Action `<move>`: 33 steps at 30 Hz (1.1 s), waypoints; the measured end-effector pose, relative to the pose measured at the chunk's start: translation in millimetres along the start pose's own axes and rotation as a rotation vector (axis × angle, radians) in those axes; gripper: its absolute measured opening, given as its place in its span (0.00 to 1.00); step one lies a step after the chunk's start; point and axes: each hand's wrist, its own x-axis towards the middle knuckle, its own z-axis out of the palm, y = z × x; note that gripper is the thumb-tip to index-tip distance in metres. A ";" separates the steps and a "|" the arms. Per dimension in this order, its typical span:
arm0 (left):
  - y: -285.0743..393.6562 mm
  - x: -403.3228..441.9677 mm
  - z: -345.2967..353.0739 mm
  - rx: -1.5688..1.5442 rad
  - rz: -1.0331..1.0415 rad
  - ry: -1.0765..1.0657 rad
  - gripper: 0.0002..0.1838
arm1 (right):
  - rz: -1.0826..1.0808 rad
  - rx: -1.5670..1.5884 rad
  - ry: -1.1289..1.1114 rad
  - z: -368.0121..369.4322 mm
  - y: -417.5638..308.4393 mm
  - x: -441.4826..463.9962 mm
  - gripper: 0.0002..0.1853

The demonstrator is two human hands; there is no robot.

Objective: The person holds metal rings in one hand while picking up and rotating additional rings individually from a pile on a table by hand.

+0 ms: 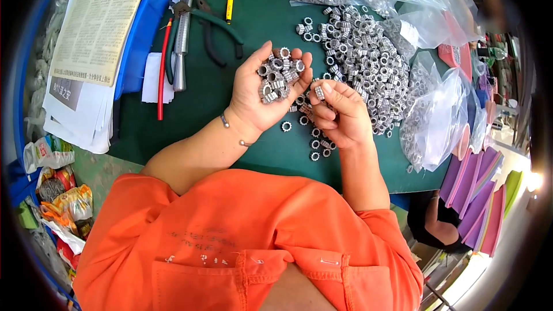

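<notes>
In my cupped left hand (258, 95), palm up, lies a heap of small silver rings with notched edges (277, 75). My right hand (344, 109) is closed beside it, pinching a single notched metal ring (319, 93) between thumb and index finger. Just beyond my right hand spreads a large pile of the same metal rings (368, 63), with several strays near its edge. One loose ring (286, 126) sits apart on the green table, below my left hand.
Clear plastic bags of rings (435, 115) border the pile on the right. Pliers (216, 23), a red pen (165, 72), a metal rod (182, 40) and a yellow marker (231, 0) lie at the back left. A newspaper (98, 17) rests by a blue tray (151, 11). Another person's arm (440, 224) shows at right.
</notes>
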 end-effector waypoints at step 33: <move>-7.5 -1.9 3.3 0.028 -0.005 -0.009 0.20 | -0.698 -0.933 0.035 21.6 20.9 3.0 0.10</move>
